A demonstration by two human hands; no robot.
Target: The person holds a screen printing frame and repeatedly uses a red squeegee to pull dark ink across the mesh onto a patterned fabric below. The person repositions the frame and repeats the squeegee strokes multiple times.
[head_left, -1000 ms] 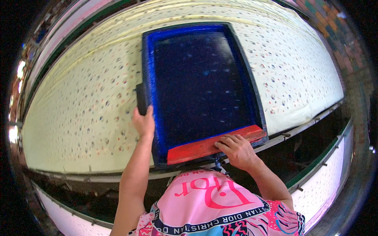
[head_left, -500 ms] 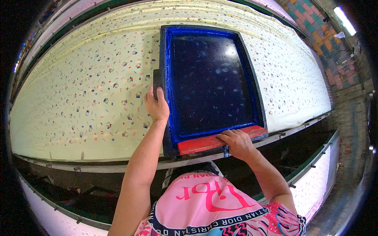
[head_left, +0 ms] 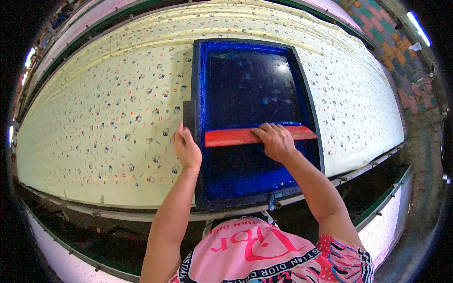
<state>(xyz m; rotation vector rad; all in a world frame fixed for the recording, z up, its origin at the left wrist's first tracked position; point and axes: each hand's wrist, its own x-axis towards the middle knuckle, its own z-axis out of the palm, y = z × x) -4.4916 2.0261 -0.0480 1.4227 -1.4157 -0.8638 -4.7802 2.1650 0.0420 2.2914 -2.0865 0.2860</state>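
Your right hand point(head_left: 276, 141) grips the red squeegee point(head_left: 257, 136), fingers closed over it, lying across the middle of the blue screen frame point(head_left: 200, 94). Your left hand point(head_left: 187, 150) clasps the frame's left edge, on the printed cloth point(head_left: 108, 122) covering the desk.

Support: a long printing table point(head_left: 358, 162), running left to right across the view, its near edge fitted with a metal rail point(head_left: 118, 213).
Covering: pale yellow fabric point(head_left: 108, 122) lies flat on the tabletop and spreads over nearly all of it, dotted with small blue and red motifs.
Far edge: the fabric reaches up to the table's far side, where long lengthwise folds show.
On the fabric: a blue screen-printing frame point(head_left: 197, 85) lies flat, right of the middle, spanning from near the far edge to the near edge.
Inside the frame: dark mesh wet with blue ink, and a red squeegee point(head_left: 231, 137) lying crosswise on it.
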